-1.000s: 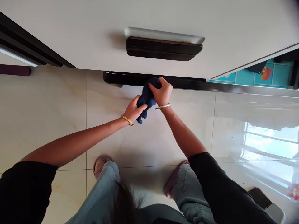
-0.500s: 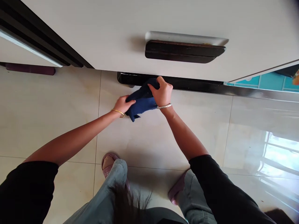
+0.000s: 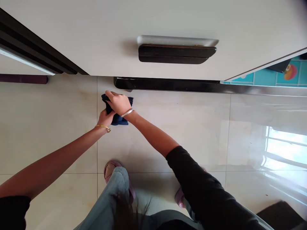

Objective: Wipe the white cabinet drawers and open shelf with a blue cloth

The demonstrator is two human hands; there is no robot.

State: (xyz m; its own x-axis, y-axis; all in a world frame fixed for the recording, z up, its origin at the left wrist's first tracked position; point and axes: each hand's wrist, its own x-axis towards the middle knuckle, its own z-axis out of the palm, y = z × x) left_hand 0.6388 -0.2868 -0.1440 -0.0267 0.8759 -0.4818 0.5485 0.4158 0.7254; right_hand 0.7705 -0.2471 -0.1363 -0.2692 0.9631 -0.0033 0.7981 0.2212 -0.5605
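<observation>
A dark blue cloth hangs bunched between my two hands, in front of the white panel's lower left part. My left hand, with a gold bangle at the wrist, grips the cloth from the lower left. Just above it, my right hand, wearing a silver bangle, is closed over the cloth's upper part and hides much of it. The two hands touch or nearly touch. Some of the fingers are hidden behind the cloth.
A white panel with a dark handle fills the top. A black bar runs along its foot. Pale tiles cover the floor, where my slippered feet stand. A dark flat object lies at lower right.
Both hands have moved left with the cloth, away from the black bar. My right hand has come in close to my left, and the cloth is more bunched.
</observation>
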